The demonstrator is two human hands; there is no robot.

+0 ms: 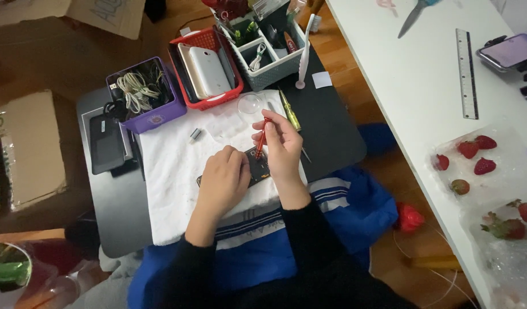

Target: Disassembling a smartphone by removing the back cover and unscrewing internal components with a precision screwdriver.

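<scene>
The right hand [283, 146] grasps a red screwdriver [262, 137] between thumb and fingers; its long axis runs near upright in the view, tip pointing down onto a dark circuit board [258, 169]. The board lies on a white towel [172, 189] directly beneath both hands; the left hand [223, 180] rests curled over its left part, pressing it flat. Just beyond the right hand lie a yellow-handled screwdriver [290, 113] and a clear round lens [250, 105]. Beyond the left hand stand three containers; a purple basket [152, 117] holds coiled cables [135, 91]; a red basket [215, 103] holds white phones [209, 71]; a grey divided organiser [275, 71] holds small tools and a white cable.
</scene>
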